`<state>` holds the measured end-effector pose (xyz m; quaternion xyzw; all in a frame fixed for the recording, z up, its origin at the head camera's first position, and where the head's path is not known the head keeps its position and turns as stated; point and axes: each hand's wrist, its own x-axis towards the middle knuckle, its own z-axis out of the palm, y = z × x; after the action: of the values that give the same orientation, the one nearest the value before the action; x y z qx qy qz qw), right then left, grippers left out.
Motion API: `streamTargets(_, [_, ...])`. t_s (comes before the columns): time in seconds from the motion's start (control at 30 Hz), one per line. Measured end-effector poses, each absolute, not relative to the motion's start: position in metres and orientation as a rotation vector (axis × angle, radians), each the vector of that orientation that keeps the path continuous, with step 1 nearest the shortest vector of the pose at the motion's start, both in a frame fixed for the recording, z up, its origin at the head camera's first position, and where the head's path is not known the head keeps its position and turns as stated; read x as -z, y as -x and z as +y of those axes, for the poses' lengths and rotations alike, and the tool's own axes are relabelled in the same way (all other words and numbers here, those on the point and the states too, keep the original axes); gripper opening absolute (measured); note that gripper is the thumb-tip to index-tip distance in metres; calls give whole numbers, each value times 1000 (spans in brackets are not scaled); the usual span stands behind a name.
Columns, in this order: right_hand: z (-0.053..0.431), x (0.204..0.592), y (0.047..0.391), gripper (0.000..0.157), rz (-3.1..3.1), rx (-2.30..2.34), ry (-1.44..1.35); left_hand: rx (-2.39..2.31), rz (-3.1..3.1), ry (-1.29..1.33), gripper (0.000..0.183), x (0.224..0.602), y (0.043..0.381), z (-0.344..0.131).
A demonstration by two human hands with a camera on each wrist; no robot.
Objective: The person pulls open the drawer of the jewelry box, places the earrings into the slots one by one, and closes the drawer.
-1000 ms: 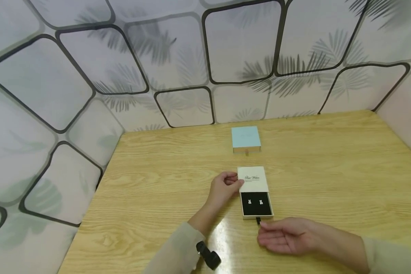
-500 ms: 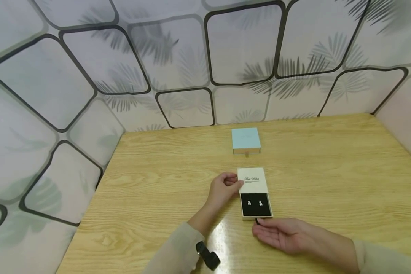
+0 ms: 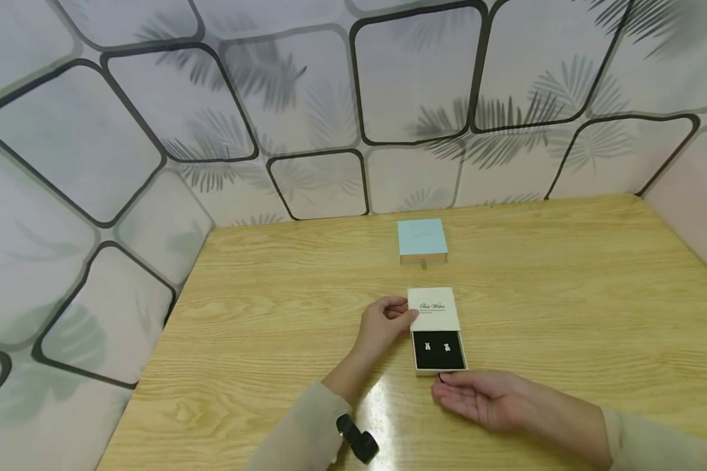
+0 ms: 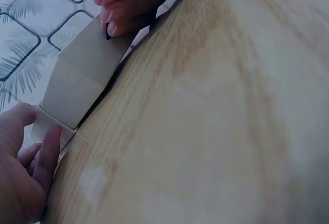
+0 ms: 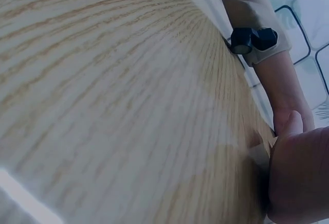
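A white drawer-style jewelry box lies on the table, its sleeve (image 3: pixel 437 320) printed with "Best Wishes". The drawer (image 3: pixel 440 372) is slid out toward me, showing a black insert (image 3: pixel 438 361) with two small silvery earrings (image 3: pixel 427 347). My left hand (image 3: pixel 384 325) grips the sleeve's left edge, thumb on top. At the drawer's front, my right hand (image 3: pixel 486 398) pinches the black ribbon pull (image 3: pixel 440 377) between thumb and fingers, palm turned up. In the left wrist view the ribbon loop (image 4: pixel 108 31) pokes out beside the right fingertips.
Behind the white box stands a light blue box (image 3: pixel 421 237) with a small ribbon tab at its front. The wooden table (image 3: pixel 271 281) meets a patterned cloth backdrop (image 3: pixel 318 183) at the back and sides. A black wrist camera (image 3: pixel 358 438) sits on the left sleeve.
My right hand has shifted slightly left and closer to the drawer, and its fingers now cover most of the ribbon. The left hand keeps its grip on the sleeve; the drawer looks unmoved.
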<state>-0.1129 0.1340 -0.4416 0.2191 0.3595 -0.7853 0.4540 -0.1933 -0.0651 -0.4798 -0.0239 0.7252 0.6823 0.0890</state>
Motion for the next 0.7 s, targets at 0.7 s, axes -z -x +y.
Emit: streamTargets(0.7, [136,435,127,11,914,1922,-580,-2037,2122,134,36,476,195,-62])
